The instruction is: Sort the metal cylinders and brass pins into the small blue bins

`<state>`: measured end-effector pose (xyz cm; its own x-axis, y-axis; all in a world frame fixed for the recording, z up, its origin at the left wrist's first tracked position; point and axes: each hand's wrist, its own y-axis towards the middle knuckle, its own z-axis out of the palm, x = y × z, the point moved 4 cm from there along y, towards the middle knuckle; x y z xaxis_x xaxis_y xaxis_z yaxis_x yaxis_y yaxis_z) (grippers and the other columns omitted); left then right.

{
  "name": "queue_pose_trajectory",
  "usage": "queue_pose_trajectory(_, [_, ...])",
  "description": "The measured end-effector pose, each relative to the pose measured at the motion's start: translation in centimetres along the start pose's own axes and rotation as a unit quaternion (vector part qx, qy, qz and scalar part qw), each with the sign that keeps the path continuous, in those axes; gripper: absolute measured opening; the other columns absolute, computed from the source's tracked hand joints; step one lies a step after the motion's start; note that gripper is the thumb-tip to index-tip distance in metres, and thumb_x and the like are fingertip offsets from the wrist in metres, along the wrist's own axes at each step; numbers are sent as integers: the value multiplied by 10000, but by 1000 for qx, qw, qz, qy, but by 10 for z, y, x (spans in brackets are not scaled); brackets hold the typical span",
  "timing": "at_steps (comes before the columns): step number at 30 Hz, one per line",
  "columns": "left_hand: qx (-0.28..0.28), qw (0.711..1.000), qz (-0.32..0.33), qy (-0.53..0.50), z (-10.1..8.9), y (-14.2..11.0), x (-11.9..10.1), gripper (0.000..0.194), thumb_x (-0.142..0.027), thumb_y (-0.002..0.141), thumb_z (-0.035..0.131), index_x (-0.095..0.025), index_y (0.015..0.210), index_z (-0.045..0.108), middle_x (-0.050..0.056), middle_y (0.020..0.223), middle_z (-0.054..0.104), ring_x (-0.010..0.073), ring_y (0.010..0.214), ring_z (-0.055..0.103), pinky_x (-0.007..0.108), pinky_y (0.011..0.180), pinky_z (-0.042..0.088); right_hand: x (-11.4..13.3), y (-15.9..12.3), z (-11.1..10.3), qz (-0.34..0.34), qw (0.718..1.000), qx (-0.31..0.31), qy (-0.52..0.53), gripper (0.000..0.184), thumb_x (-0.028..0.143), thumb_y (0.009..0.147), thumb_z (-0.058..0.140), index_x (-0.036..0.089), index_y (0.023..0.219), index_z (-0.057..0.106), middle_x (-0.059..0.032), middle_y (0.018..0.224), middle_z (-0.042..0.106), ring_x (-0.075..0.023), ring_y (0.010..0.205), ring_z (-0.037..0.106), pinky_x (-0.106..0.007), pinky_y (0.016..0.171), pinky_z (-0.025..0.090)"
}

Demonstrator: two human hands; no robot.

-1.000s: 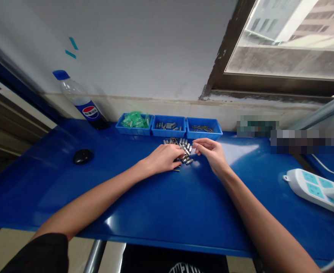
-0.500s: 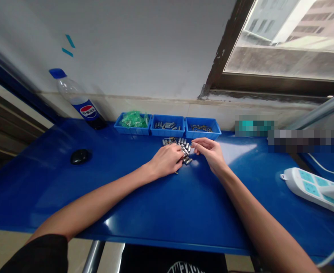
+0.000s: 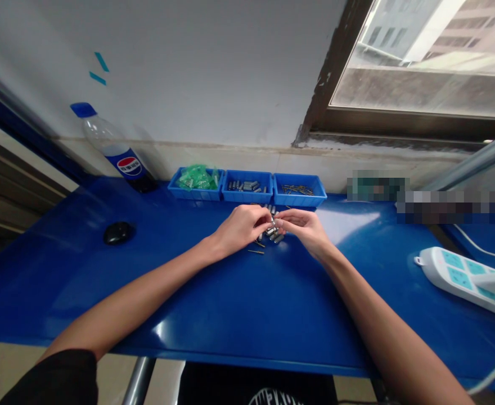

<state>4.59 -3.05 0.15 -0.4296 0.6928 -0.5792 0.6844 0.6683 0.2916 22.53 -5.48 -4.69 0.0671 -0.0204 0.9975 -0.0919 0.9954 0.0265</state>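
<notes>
Over a pile of small silvery metal cylinders [image 3: 278, 238], my two hands meet at the fingertips. My right hand [image 3: 300, 224] pinches a small metal cylinder [image 3: 273, 221], only partly visible between the fingers. Its tip meets the closed fingers of my left hand [image 3: 247, 222]; whatever those fingers hold is too small and hidden to name. Thin brass-coloured pins or screws lie by the left hand, one pin [image 3: 256, 252] apart from the pile on the blue table [image 3: 247, 315]. Part of the pile is hidden behind both hands.
Behind the hands stand three blue bins: one with a green plastic bag [image 3: 197, 178], a middle bin [image 3: 247, 197] of metal cylinders, and a right bin [image 3: 300, 199] of thin pins. A cola bottle [image 3: 125, 163] and black mouse [image 3: 118, 232] are left, a power strip [image 3: 462, 275] right.
My left hand has lifted from the pile and turned its fingertips toward the right hand. My right hand has moved left with the cylinder, and the fingertips now meet. More loose pins show.
</notes>
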Motion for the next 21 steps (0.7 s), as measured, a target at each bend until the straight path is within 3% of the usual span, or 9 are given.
queue_pose_trajectory(4, [37, 998, -5, 50, -7, 1, 1, 168, -285, 949, 709, -143, 858, 708, 40, 793, 699, 147, 694, 611, 256, 648, 398, 0, 1, -2, 2, 1000, -6, -14, 335, 470, 701, 912, 203, 880, 816, -53, 764, 786, -176, 630, 690, -328, 635, 559])
queue_pose_trajectory(7, [143, 985, 36, 94, -13, -1, -1, 243, -359, 868, 805, -162, 788, 687, 21, 747, 684, 144, 659, 589, 259, 601, 348, 1, 3, -7, -18, 998, -52, -34, 319, 451, 705, 911, 201, 880, 816, -52, 758, 786, -170, 606, 671, -323, 606, 549])
queue_pose_trajectory(11, [251, 958, 85, 113, -14, -5, -5, 187, -311, 826, 842, -178, 816, 712, 24, 811, 718, 157, 726, 635, 258, 642, 385, 1, 5, -16, -93, 986, -135, 2, 420, 429, 766, 877, 242, 1131, 790, -87, 1121, 813, -231, 883, 766, -402, 835, 613])
queue_pose_trajectory(15, [285, 943, 76, 157, -6, -6, -5, 71, -185, 859, 763, -184, 806, 717, 41, 834, 738, 174, 750, 656, 270, 648, 392, -3, 6, -18, -95, 987, -126, 28, 579, 407, 773, 875, 289, 1316, 711, -94, 1415, 697, -277, 1111, 748, -481, 1025, 576])
queue_pose_trajectory(21, [285, 939, 78, 175, 1, -8, -3, 117, -124, 861, 689, -180, 759, 679, 47, 810, 718, 180, 716, 641, 288, 625, 379, 0, 4, -16, -81, 989, -118, 20, 468, 426, 789, 847, 259, 1215, 749, -115, 1365, 717, -268, 1017, 759, -468, 943, 595])
